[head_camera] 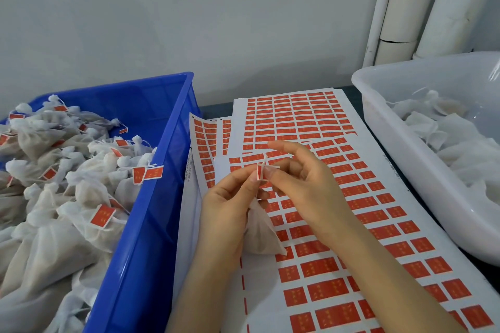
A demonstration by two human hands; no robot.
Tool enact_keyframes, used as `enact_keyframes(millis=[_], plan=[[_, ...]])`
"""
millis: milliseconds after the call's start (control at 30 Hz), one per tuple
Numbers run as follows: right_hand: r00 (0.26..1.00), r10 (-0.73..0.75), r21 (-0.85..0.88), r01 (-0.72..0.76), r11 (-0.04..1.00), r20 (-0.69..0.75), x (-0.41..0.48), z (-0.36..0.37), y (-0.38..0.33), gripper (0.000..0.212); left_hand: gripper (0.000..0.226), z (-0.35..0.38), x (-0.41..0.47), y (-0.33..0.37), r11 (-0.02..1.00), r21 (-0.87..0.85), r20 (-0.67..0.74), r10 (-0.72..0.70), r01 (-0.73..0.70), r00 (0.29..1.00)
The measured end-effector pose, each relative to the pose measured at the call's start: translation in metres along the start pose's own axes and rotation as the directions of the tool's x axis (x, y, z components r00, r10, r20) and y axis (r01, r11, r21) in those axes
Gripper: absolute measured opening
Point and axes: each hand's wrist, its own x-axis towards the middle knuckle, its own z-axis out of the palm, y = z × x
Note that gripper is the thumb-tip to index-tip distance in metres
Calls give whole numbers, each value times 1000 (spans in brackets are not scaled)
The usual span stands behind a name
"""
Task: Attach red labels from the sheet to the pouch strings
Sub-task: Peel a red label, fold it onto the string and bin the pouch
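- Head view: a blue plastic crate (162,184) fills the left side, heaped with white mesh pouches (48,238), many with a red tag on the string; two tags hang over its right rim.
- White plastic tub (400,143) at the right edge, lined with clear film, holding white pouches (457,140) with no red tags visible.
- White tubes (403,13) stand upright against the grey wall, behind the tub.
- Label sheets lie between crate and tub. The top sheet (384,227) runs from the centre to the lower right, with rows of red labels and blank gaps along its left side.
- A second sheet (295,113) lies behind it, nearly full. More sheets (203,140) fan out to the left, against the crate wall.
- Right hand (305,184) is held above the top sheet. Its thumb tip presses on the red label (260,172), with a curled finger behind; the index finger is stretched out, clear of the label.
- Left hand (227,208) is just beside the right, fingers curled round the neck of the pouch (261,235), thumb tip at the label's left edge.
- That pouch hangs below both hands, its lower corner touching the top sheet.
- The red label is upright between the two thumbs, above the pouch.
- White string (266,160) ends stick up from the label's top edge.
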Motion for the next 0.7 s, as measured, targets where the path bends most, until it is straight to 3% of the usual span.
enact_keyframes(millis=[467,700], plan=[[999,18,51,-16,999,-35,0,1,-1,20,25,3,-1,1,1000,-4,96,27,-27,995],[1000,-1,3,1,1000,0,-2,2,-5,10,22,3,0,-2,996,44,-31,73,-71,997]])
